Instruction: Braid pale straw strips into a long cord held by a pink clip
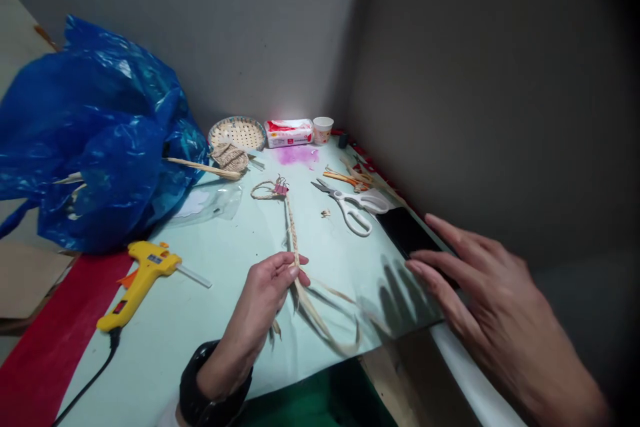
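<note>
My left hand point(275, 283), with a black watch on the wrist, pinches a thin braid point(293, 223) of pale plant fibre between thumb and fingers. Loose flat strands point(320, 327) trail from the pinch toward the table's front edge. At its far end the braid meets a pink clip point(281, 189), beside a loop of twisted cord point(263, 191). My right hand point(493, 303) is open, fingers apart, holding nothing. It hovers near a black phone point(407, 232) at the table's right side and casts a shadow on the cover. White-handled scissors point(353, 207) lie beyond the phone.
A yellow glue gun point(145, 287) with a cord lies at the left. Behind it bulges a blue plastic bag point(115, 127). A woven basket point(237, 133), a tissue pack point(290, 133) and a paper cup point(323, 131) stand by the wall. Dried husk strips point(350, 179) lie at the back right.
</note>
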`<move>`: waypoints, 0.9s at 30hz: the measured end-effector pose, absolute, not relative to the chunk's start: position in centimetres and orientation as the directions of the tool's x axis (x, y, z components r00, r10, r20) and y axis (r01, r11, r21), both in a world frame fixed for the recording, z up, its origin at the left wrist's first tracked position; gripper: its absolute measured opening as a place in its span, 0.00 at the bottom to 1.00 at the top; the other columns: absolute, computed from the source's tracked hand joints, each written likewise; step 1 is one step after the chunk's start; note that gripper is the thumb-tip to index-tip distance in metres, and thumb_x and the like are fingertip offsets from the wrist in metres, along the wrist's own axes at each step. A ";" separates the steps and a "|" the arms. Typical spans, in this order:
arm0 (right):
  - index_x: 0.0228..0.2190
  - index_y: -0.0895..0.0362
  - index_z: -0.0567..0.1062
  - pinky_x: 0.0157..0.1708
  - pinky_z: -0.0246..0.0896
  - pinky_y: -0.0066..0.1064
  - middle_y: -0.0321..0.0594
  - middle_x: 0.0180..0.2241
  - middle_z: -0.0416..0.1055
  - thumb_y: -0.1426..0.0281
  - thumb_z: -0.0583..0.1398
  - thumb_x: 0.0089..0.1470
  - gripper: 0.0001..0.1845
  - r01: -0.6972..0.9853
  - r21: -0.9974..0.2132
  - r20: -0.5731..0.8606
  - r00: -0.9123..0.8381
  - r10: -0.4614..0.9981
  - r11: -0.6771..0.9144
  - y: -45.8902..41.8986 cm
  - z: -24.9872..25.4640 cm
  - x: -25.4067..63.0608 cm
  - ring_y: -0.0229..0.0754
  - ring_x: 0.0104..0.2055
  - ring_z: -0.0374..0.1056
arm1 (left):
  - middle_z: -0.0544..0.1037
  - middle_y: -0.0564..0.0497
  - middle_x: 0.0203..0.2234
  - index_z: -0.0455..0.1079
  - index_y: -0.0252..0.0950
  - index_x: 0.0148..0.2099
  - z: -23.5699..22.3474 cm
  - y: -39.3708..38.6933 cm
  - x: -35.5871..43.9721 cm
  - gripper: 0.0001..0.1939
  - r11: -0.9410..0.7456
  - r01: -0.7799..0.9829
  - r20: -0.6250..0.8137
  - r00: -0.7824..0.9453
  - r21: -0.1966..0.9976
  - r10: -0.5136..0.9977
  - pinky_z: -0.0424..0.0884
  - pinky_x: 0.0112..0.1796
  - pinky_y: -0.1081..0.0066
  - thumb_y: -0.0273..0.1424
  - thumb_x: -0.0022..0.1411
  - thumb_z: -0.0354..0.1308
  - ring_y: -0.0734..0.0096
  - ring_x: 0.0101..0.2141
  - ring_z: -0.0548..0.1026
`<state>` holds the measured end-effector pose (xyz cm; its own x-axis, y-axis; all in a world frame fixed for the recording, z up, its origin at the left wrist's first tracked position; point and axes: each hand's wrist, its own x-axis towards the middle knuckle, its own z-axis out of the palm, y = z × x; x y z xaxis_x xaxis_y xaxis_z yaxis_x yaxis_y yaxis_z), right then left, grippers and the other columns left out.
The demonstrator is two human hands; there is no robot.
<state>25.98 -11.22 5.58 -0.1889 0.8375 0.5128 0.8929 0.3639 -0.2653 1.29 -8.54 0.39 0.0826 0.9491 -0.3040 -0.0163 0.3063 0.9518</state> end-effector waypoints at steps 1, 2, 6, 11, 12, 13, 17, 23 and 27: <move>0.38 0.54 0.76 0.50 0.56 0.45 0.49 0.52 0.68 0.58 0.52 0.62 0.17 0.873 -0.319 0.513 -0.169 0.842 0.369 -10.6 5.7 25.1 0.54 0.52 0.63 | 0.75 0.51 0.28 0.70 0.32 0.44 0.4 -8.6 1.3 0.13 0.309 -0.020 -0.306 0.091 0.951 0.948 0.41 0.20 0.75 0.35 0.60 0.56 0.85 0.17 0.49; 0.42 0.55 0.74 0.49 0.58 0.42 0.49 0.51 0.69 0.61 0.52 0.63 0.16 0.815 -0.413 0.463 -0.195 0.865 0.405 -10.0 5.6 23.9 0.50 0.51 0.65 | 0.74 0.51 0.28 0.70 0.32 0.44 0.5 -8.7 1.4 0.13 0.310 -0.028 -0.306 0.099 0.950 0.947 0.41 0.20 0.75 0.35 0.60 0.56 0.85 0.17 0.48; 0.39 0.58 0.72 0.31 0.61 0.30 0.43 0.32 0.73 0.62 0.53 0.62 0.13 0.629 -0.709 0.041 -0.416 0.908 0.320 -7.8 3.7 18.2 0.42 0.32 0.69 | 0.63 0.61 0.19 0.67 0.34 0.43 0.3 -8.8 1.5 0.13 0.310 -0.116 -0.297 0.115 0.944 0.948 0.40 0.19 0.76 0.36 0.59 0.57 0.84 0.17 0.47; 0.38 0.57 0.72 0.30 0.55 0.27 0.37 0.27 0.71 0.65 0.53 0.62 0.11 0.439 -0.877 -0.004 -0.417 0.909 0.197 -6.8 0.9 15.9 0.38 0.30 0.65 | 0.66 0.61 0.22 0.59 0.39 0.46 -0.1 -8.9 1.4 0.17 0.275 -0.148 -0.265 0.084 0.950 0.961 0.42 0.18 0.78 0.38 0.58 0.59 0.84 0.16 0.50; 0.35 0.58 0.73 0.30 0.54 0.27 0.36 0.26 0.71 0.66 0.53 0.61 0.11 0.401 -0.900 -0.017 -0.428 0.904 0.172 -6.8 0.6 16.0 0.37 0.29 0.64 | 0.67 0.61 0.22 0.59 0.40 0.46 -0.2 -9.0 1.3 0.16 0.276 -0.135 -0.266 0.092 0.951 0.960 0.43 0.18 0.78 0.38 0.58 0.58 0.84 0.15 0.50; 0.32 0.58 0.73 0.28 0.53 0.26 0.36 0.26 0.70 0.66 0.54 0.60 0.11 0.360 -0.922 -0.035 -0.443 0.896 0.141 -6.7 0.3 16.2 0.36 0.27 0.62 | 0.67 0.61 0.22 0.58 0.40 0.46 -0.1 -9.0 1.3 0.15 0.279 -0.115 -0.269 0.098 0.953 0.958 0.44 0.18 0.78 0.38 0.59 0.57 0.84 0.16 0.51; 0.25 0.60 0.72 0.27 0.51 0.26 0.35 0.24 0.69 0.64 0.53 0.60 0.17 0.185 -0.982 -0.073 -0.483 0.872 0.021 -6.5 -0.1 16.6 0.34 0.25 0.57 | 0.71 0.58 0.23 0.58 0.39 0.45 0.4 -9.4 1.3 0.11 0.269 0.065 -0.274 0.094 0.961 0.957 0.53 0.22 0.77 0.37 0.63 0.53 0.79 0.19 0.61; 0.24 0.60 0.75 0.27 0.50 0.26 0.35 0.22 0.66 0.64 0.55 0.58 0.17 0.188 -0.981 -0.116 -0.353 0.928 -0.051 -6.7 -0.2 15.9 0.35 0.25 0.57 | 0.76 0.52 0.28 0.60 0.40 0.45 1.7 -10.2 1.6 0.08 0.118 0.491 -0.156 0.037 0.863 0.987 0.63 0.36 0.68 0.36 0.66 0.47 0.64 0.31 0.73; 0.25 0.60 0.76 0.24 0.48 0.26 0.33 0.19 0.63 0.63 0.55 0.57 0.17 0.216 -0.976 -0.083 -0.299 0.951 -0.017 -7.0 -0.6 15.5 0.34 0.24 0.55 | 0.78 0.48 0.27 0.66 0.40 0.47 2.2 -10.4 1.4 0.12 0.053 0.665 -0.102 0.036 0.745 0.994 0.62 0.35 0.66 0.36 0.66 0.46 0.56 0.33 0.76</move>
